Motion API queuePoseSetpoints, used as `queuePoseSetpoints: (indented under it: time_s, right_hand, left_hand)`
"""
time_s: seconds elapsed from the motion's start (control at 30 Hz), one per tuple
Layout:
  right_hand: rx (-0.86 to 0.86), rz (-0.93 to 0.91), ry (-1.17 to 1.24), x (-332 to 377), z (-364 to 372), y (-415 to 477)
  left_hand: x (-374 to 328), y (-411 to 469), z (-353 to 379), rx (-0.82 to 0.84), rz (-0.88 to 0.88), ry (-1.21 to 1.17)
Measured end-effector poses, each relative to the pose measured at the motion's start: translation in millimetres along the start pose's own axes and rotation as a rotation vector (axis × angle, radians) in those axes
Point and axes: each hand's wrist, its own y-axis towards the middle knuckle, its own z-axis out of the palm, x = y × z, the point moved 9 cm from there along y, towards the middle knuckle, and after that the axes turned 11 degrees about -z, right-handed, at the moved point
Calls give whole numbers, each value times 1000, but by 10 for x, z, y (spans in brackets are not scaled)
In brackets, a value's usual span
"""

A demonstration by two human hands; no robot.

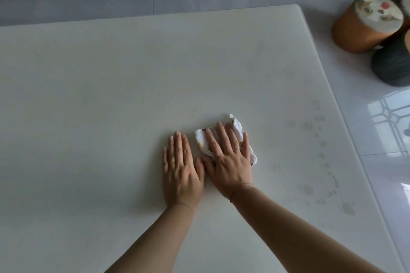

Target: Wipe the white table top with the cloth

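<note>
Small white patterned cloth (224,139) under my flat, spread right hand (228,159); left hand (180,168) flat on the white table top (111,84). I might smear those drying spots (321,153).

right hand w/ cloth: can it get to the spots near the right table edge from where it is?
Probably yes. The right hand lies flat on the cloth, and bare white table top lies between it and the faint spots to its right. Nothing stands in the way.

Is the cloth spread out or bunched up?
Bunched up: the cloth sits as a small crumpled wad under the flat right hand.
</note>
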Motion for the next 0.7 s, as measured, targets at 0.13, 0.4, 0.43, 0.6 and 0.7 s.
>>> queuePoseSetpoints:
  time_s: [0.13, 0.4, 0.43, 0.6, 0.7]
  right_hand:
    - [-39, -4, -10, -283, -50, -73]
    - [-84, 418, 39, -707, -57, -280]
    - [-84, 380, 37, -516, -13, -276]
    - [-40, -41, -11, 64, 60, -370]
    - [-34, -136, -52, -309, -41, -539]
  left_hand:
    - [17, -2, 13, 12, 3, -21]
    - [11, -1, 27, 7, -4, -9]
    - [6, 3, 25, 4, -1, -9]
    - [8, 9, 15, -3, 9, -15]
    - [12, -10, 20, -3, 19, -16]
